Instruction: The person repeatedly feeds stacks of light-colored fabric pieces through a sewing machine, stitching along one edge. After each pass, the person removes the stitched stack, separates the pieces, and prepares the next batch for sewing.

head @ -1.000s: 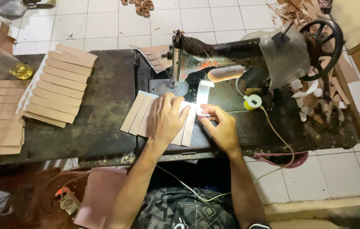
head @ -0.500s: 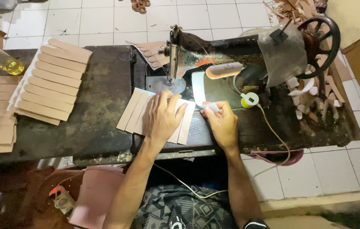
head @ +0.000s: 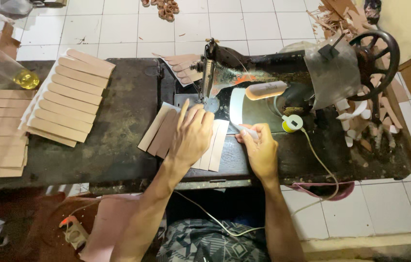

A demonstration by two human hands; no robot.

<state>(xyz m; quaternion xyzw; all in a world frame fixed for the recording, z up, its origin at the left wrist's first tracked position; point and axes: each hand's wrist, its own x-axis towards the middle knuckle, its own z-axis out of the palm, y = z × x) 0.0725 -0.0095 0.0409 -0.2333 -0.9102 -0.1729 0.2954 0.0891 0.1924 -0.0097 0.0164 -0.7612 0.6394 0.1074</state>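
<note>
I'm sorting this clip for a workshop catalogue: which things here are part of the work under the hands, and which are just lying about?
In use:
- fanned tan strips, pressed flat by the left hand
- small white piece, pinched by the right hand
- sewing machine
- lamp

Lying about:
- stacked strips
- scraps by the handwheel
- bottle of yellow liquid

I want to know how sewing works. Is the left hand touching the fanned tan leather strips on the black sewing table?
Touching. The head view shows the left hand pressed flat on the fanned tan leather strips, with no gap.
</note>
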